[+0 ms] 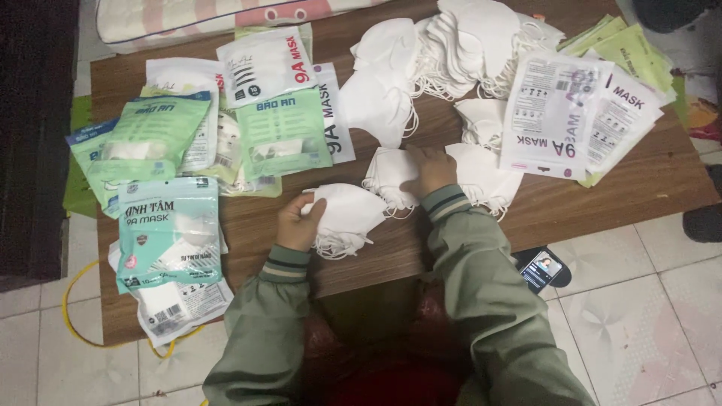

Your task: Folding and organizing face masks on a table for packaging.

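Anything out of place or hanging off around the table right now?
Yes: a phone lies on the tiled floor beside the right sleeve, off the table. The packet pile at the near left corner overhangs the table edge. Masks look undamaged.

White folded face masks (347,214) lay bunched flat at the table's near edge; a second stack (392,174) sat just behind.

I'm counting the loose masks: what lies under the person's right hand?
The right hand rests on a small stack of white masks on the wooden table. How many lie beneath is covered.
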